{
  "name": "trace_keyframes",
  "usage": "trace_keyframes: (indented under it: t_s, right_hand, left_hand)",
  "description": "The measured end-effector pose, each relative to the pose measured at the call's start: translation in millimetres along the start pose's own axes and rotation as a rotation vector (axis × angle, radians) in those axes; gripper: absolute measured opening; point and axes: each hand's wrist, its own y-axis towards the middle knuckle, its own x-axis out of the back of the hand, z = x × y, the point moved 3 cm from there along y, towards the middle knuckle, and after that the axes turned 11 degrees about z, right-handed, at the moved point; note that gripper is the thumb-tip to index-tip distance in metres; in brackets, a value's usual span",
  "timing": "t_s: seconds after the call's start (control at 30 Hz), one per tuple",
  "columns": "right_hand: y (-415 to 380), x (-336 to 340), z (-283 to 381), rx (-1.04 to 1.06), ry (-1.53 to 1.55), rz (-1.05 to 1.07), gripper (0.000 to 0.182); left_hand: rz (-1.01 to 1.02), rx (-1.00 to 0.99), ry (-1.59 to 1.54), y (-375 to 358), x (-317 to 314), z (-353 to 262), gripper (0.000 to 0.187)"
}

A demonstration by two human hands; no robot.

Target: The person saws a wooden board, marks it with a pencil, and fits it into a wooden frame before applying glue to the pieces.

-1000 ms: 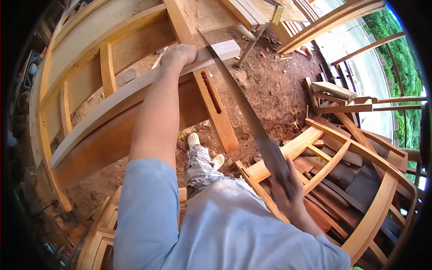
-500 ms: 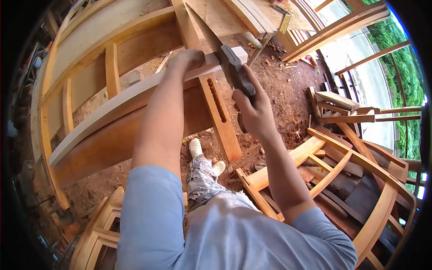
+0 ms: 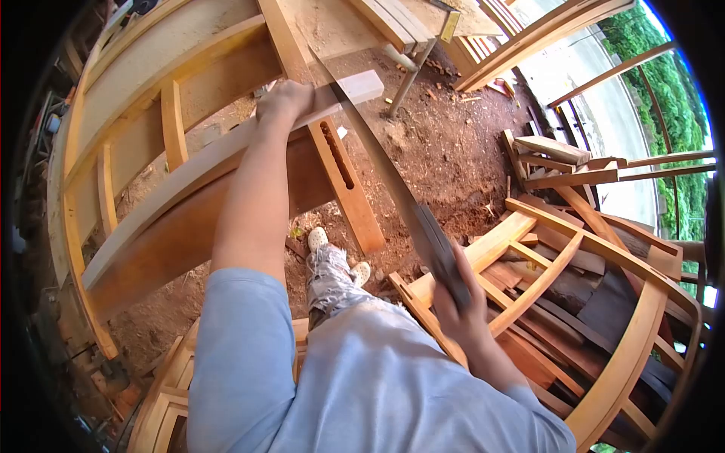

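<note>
My right hand (image 3: 462,302) is wrapped round the dark handle of a handsaw (image 3: 385,158), drawn back close to my body. The long blade slants up and to the left, its far part crossing a pale wooden board (image 3: 181,170) near the board's right end. My left hand (image 3: 285,100) is closed over that board, a little left of the blade. Beneath the board lies a brown wooden frame, whose slotted post (image 3: 347,185) juts toward me. Whether the blade has cut into the board cannot be made out.
A ladder-like wooden frame (image 3: 172,124) spreads at the left. Wooden chair-like frames (image 3: 559,294) and scrap boards lie at the right. Stacked planks (image 3: 393,26) are at the top, and wood chips litter the dirt floor (image 3: 423,136). My feet stand below the post.
My right hand has pulled the saw back toward my body, down and to the right, exposing more blade. The left hand stays on the board. The whole view has shifted slightly.
</note>
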Motion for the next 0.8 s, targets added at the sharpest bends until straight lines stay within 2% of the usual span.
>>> trace_keyframes:
  t_s: [0.03,0.1,0.17,0.2,0.27,0.3,0.33,0.37,0.43,0.47,0.5,0.57,0.6,0.7,0.73,0.8]
  right_hand:
    - [-38,10,7,0.0,0.073,0.039,0.071]
    - [-82,30,14,0.115,0.01,0.073,0.07]
    - [-62,26,8,0.201,0.039,0.017,0.07]
    - [-25,18,1,0.237,0.12,0.046,0.069]
    - [103,-11,8,0.208,-0.17,-0.053,0.06]
    - [174,-30,-1,0.173,0.004,-0.016,0.056]
    - [229,-49,-1,0.22,0.085,-0.097,0.054]
    - [257,-58,9,0.192,0.095,-0.092,0.053]
    - [259,-73,7,0.261,-0.073,-0.178,0.055]
    - [257,-72,1,0.243,0.015,-0.159,0.057]
    - [253,-71,-7,0.219,0.104,-0.136,0.059]
    - [248,-72,-20,0.266,0.158,-0.132,0.059]
    - [248,-72,-19,0.311,0.205,-0.131,0.059]
    - [240,-76,-19,0.362,0.138,-0.209,0.06]
    - [240,-76,-14,0.449,0.087,-0.278,0.058]
    - [239,-73,-9,0.372,0.132,-0.229,0.058]
  left_hand:
    - [0.004,0.016,-0.058,5,-2,2,0.063]
    - [-0.002,0.022,-0.027,5,-5,2,0.064]
    - [-0.018,0.039,0.011,0,1,-2,0.061]
    - [-0.036,0.033,0.013,2,7,-3,0.061]
    - [-0.032,0.012,-0.005,9,-3,5,0.06]
    - [-0.038,0.021,0.002,22,-21,16,0.06]
    - [-0.012,-0.095,0.135,45,-38,26,0.058]
    - [-0.002,-0.209,0.269,58,-30,28,0.056]
    - [0.004,-0.022,0.104,-5,-4,1,0.051]
    - [0.0,0.048,0.013,-18,-2,-5,0.054]
    - [-0.001,0.055,0.011,-22,-6,-5,0.054]
    - [-0.029,-0.053,0.223,-24,-7,-11,0.051]
    - [-0.072,0.032,0.175,-22,-8,-15,0.05]
    - [-0.051,-0.022,0.118,-17,-6,-13,0.049]
    - [-0.056,-0.015,0.118,-19,-4,-14,0.049]
    - [-0.003,-0.026,0.081,-27,-4,-13,0.055]
